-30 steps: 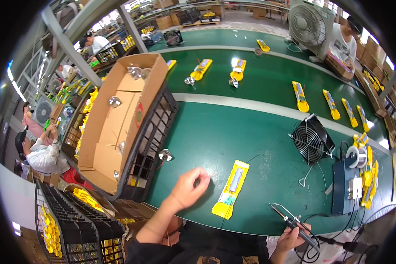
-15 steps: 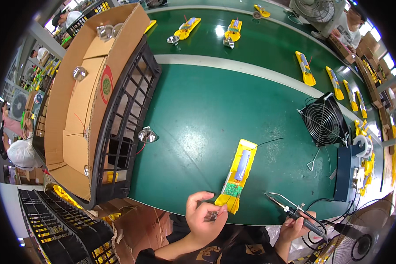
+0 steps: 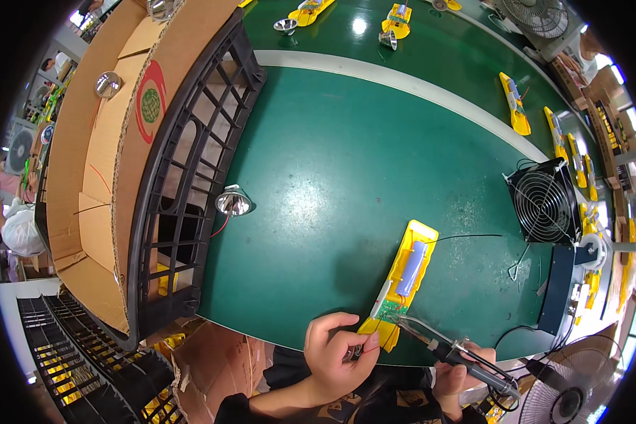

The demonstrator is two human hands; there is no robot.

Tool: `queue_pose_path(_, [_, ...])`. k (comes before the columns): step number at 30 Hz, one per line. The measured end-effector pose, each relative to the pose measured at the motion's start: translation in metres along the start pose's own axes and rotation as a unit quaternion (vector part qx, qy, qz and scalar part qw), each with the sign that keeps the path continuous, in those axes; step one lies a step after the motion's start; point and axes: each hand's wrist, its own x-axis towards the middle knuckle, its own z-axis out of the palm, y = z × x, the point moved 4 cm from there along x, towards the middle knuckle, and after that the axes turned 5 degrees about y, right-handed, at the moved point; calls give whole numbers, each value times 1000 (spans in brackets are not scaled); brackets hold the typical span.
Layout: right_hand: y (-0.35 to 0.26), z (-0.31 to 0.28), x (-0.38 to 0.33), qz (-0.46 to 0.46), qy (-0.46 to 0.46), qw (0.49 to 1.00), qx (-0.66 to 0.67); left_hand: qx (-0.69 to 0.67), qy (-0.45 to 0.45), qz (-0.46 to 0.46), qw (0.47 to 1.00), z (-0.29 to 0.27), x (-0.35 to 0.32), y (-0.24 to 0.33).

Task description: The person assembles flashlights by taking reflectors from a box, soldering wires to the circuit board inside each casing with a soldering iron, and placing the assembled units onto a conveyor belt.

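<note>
A yellow flashlight housing half [image 3: 396,279] is lying aslant on the green workbench [image 3: 318,155], its lower end pointing toward the person. A lavender battery cell [image 3: 411,268] is being cradled in its upper part, and a green circuit board [image 3: 391,311] is sitting below the cell.

The lower end is being partly overlapped by the thumb of the left hand [image 3: 336,357], with the index fingertip lying just beside its left edge; whether the housing is being pressed cannot be told. A small silvery part [image 3: 353,351], too hidden to identify, is being held within the curled fingers, and a thin red wire [image 3: 375,346] is showing by the thumb.

A soldering iron [image 3: 477,370] is being grasped by the right hand [image 3: 459,379], to the right of the housing. Its tip is being held at the board's right side; contact cannot be made out.

A silver reflector [image 3: 233,201] is resting beside the black crate [image 3: 184,187], well apart from the fingers, while a black cooling fan [image 3: 542,201] is standing at the right.
</note>
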Motion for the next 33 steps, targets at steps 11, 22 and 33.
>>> queue_pose_path(11, [9,-1,-3,11,-14,1000,12,14,-3,17,1000,2,-1,2])
queue_pose_path(22, [9,0,-3,-17,0,999,33,34,12,24,999,2,0,4])
queue_pose_path(33, [3,-5,0,-21,38,999,21,41,22,28,999,2,4,6])
